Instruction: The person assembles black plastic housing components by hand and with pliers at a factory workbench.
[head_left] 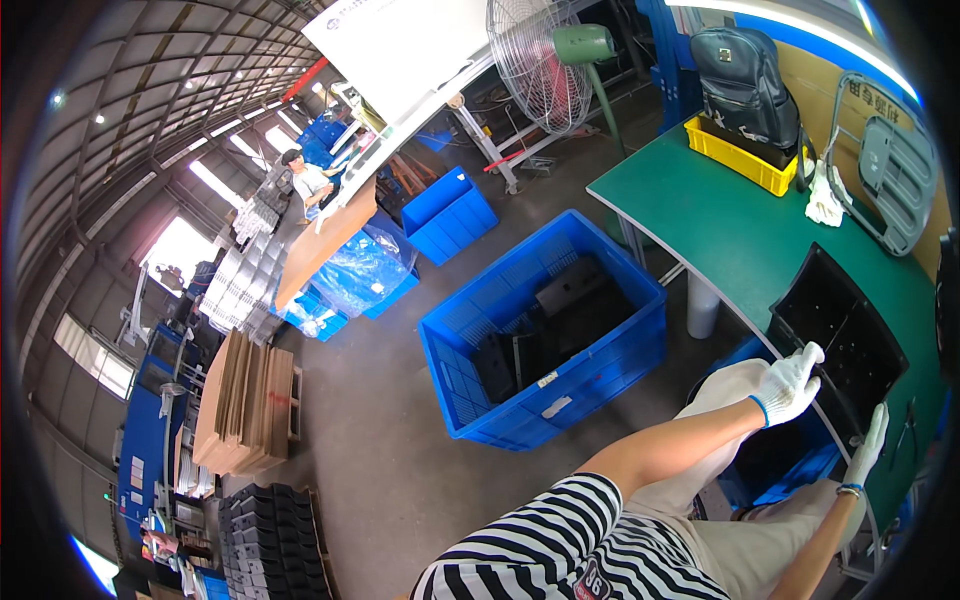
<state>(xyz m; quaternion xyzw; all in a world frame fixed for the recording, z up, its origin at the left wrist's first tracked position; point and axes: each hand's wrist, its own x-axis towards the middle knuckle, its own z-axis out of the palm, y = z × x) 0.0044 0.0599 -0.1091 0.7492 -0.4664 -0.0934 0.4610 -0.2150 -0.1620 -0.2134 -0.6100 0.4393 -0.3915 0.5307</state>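
Tray: black plastic tray [845,335] is lying on the green surface [720,220], at four o'clock in the head view.
Left hand [788,385]: gloved fingers are curling over the tray's near edge.
Right hand [868,445]: gloved fingers are pressing flat against the tray's corner.
Crate: blue crate [545,340] is sitting on the floor, centre.

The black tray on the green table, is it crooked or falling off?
A bit. The black tray sits tilted, with its near corner hanging over the table edge. The left hand grips that corner and the right hand touches its near side. No cracks show.
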